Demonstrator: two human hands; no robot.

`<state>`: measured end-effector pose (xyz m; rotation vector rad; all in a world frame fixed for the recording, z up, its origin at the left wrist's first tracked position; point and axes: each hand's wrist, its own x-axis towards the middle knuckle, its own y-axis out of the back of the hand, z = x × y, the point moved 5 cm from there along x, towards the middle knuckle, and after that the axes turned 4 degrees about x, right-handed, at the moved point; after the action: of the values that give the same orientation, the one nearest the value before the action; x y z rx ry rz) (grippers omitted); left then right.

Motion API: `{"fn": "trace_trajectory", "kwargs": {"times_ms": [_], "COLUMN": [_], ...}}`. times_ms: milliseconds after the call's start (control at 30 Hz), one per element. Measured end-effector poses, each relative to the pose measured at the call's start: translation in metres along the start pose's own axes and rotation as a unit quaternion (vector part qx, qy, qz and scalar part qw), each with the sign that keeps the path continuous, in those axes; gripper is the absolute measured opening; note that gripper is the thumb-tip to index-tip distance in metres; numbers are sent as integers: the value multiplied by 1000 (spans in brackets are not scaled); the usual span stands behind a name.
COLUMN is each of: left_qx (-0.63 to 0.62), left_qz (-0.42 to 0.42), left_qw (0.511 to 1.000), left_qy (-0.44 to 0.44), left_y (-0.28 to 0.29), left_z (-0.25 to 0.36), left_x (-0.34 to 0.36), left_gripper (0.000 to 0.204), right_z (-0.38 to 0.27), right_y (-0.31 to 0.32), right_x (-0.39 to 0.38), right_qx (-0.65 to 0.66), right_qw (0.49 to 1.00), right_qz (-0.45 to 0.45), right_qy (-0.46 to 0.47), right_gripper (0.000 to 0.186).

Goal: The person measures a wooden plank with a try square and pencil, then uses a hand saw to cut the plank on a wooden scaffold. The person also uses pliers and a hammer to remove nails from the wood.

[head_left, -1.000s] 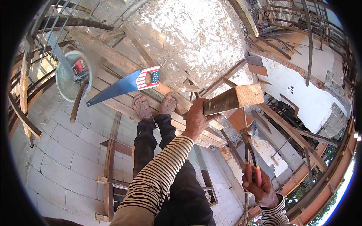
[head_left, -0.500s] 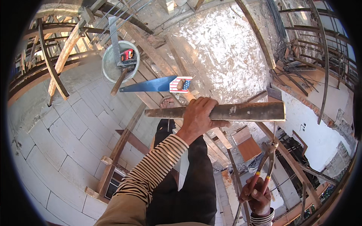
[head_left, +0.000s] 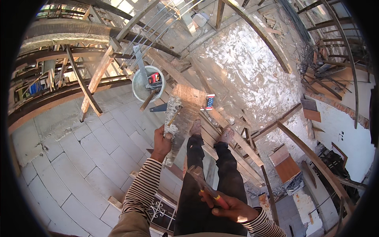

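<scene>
My left hand [head_left: 162,144] grips the near left edge of a rough, weathered wooden board [head_left: 189,100], its broad face turned up. A thin, nail-like piece [head_left: 175,115] lies against or sticks out of that face; I cannot tell which. In my right hand [head_left: 233,208] is a pair of pincers [head_left: 202,182] with red and yellow handles, held over my legs, the jaws pointing up and left, apart from the board. Beyond the board, a handsaw [head_left: 209,102] with a flag-patterned handle shows only its handle and blade tip; the board hides the rest.
A pale bucket [head_left: 138,87] at the upper left holds a flat metal blade, a wooden-handled tool and a red-black item. My feet stand on narrow planks [head_left: 237,152]. A block wall [head_left: 79,158] runs at the left. Wooden poles [head_left: 312,154] cross at the right.
The board has swung from lying crosswise, edge up, to showing its broad face further left. My left hand moved left with it. The pincers came left from below the board's right end.
</scene>
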<state>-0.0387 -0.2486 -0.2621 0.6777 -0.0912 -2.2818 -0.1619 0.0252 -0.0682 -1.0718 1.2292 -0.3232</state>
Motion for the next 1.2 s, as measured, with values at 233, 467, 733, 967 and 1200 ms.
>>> {"fn": "trace_trajectory", "kwargs": {"times_ms": [233, 467, 733, 967, 1200], "left_qx": [30, -116, -88, -80, -67], "left_qz": [2, -107, -147, -140, -138], "left_qw": [999, 986, 985, 986, 988], "left_qy": [-11, 49, 29, 50, 30], "left_y": [30, 26, 16, 10, 3], "left_z": [-6, -10, 7, 2, 11], "left_x": [-10, -5, -10, -9, -8], "left_gripper": [105, 107, 104, 109, 114], "right_z": [-35, -68, -77, -64, -53], "right_y": [7, 10, 6, 13, 22], "right_x": [-17, -9, -5, -5, -2], "right_qx": [-62, -248, -284, -190, -188], "right_qw": [989, 946, 926, 964, 953], "right_qz": [92, 96, 57, 66, 75], "right_qy": [102, 184, 241, 172, 224], "right_gripper": [61, 55, 64, 51, 59]}}
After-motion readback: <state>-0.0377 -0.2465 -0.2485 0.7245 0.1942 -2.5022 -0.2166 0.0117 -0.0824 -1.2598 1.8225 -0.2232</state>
